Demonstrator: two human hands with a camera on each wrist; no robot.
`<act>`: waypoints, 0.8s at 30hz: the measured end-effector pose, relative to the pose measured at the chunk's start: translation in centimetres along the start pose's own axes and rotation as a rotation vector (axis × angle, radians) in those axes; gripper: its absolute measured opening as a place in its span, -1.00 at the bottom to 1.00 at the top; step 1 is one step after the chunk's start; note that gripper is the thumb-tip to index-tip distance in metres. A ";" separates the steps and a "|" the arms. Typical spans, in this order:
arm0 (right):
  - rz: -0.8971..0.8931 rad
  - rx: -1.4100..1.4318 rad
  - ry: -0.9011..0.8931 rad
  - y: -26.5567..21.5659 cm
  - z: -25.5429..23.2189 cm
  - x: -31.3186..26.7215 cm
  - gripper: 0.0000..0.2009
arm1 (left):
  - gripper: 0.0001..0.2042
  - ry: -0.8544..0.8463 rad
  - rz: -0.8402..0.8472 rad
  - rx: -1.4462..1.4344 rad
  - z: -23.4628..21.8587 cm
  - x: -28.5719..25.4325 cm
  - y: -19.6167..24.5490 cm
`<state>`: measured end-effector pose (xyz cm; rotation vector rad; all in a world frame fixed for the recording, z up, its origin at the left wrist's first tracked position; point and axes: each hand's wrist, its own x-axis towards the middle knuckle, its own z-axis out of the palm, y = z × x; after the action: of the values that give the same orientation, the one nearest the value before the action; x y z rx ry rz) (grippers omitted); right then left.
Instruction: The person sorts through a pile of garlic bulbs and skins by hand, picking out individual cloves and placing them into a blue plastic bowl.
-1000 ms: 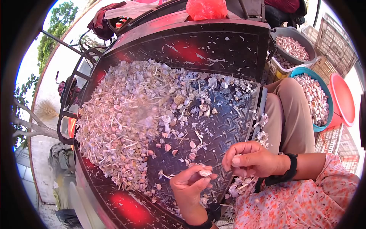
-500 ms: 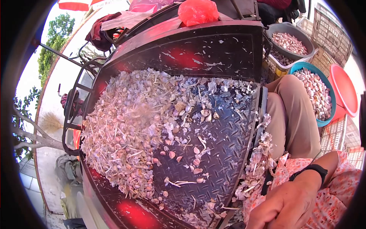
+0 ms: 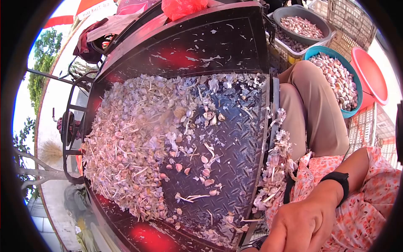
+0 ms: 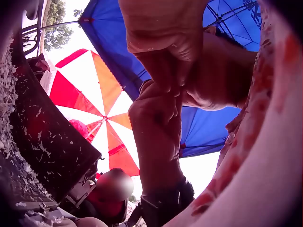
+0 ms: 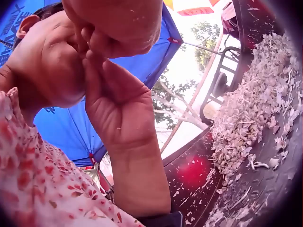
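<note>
Both hands are raised together at the person's mouth. In the right wrist view the left hand [image 5: 120, 111] has its thumb and fingertips brought together in a pinch; the garlic clove seen in it a second ago is hidden behind the fingers. Against it at the top is the curled right hand [image 5: 118, 26]. From the head view the back of the right hand [image 3: 302, 222] shows at bottom right, its fingertips out of frame; I cannot tell what it holds. A heap of garlic cloves and skins [image 3: 126, 147] lies in the dark cart bed [image 3: 235, 168] beyond the hands.
A teal basin [image 3: 359, 90] of garlic cloves, a grey tub [image 3: 277, 19] of more cloves, a red basin [image 3: 369, 75] and plastic crates [image 3: 352, 25] stand at right. Loose skins lie along the cart's near edge [image 3: 262, 164]. Umbrellas [image 4: 99, 109] rise overhead.
Both hands have risen from over the cart's near edge to the mouth, the left one from holding a clove in plain sight. The head view has shifted slightly.
</note>
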<state>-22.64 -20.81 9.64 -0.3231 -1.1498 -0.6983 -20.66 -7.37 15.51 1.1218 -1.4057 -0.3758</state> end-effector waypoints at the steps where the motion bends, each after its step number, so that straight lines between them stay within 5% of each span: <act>1: -0.001 0.020 0.012 0.4 0.1 -0.1 -0.88 | -0.89 0.001 -0.008 0.006 -0.1 -0.1 0.0; 4: -0.230 0.011 0.119 1.9 0.7 -0.5 -0.87 | -0.89 -0.003 -0.028 0.011 -0.2 -0.1 0.1; 10: 0.162 0.207 0.310 -2.6 0.8 1.2 -0.87 | -0.89 -0.002 -0.053 0.062 -0.3 -0.1 -0.1; 11: 0.551 0.119 0.266 -4.6 -0.3 3.0 -0.88 | -0.89 -0.001 -0.061 0.090 -0.3 -0.1 -0.2; 13: 0.934 0.023 0.198 -5.6 -1.2 3.4 -0.87 | -0.89 0.003 -0.099 0.171 0.0 -0.2 -0.6; 14: 0.910 -0.148 0.132 -5.1 -1.5 2.2 -0.86 | -0.89 0.027 -0.133 0.245 0.3 -0.4 -0.8; 17: 0.914 -0.490 0.045 -5.0 -2.5 1.7 -0.81 | -0.86 0.340 -0.333 0.599 2.4 -1.8 -2.1; 20: 0.995 -0.686 0.020 -5.0 -3.5 0.5 -0.82 | -0.76 0.427 -0.492 0.792 3.2 -2.9 -4.8; 22: 0.994 -0.736 0.111 -4.7 -3.6 -0.4 -0.89 | -0.78 0.746 -0.437 0.597 4.0 -3.0 -6.4; 24: 1.022 -0.726 0.168 -4.8 -3.8 -1.5 -0.88 | -0.82 0.774 -0.480 0.534 4.0 -2.9 -6.6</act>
<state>-23.42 -26.07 6.28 -1.3236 -0.4053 -0.1816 -22.20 -9.80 7.77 1.8016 -0.5399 0.1275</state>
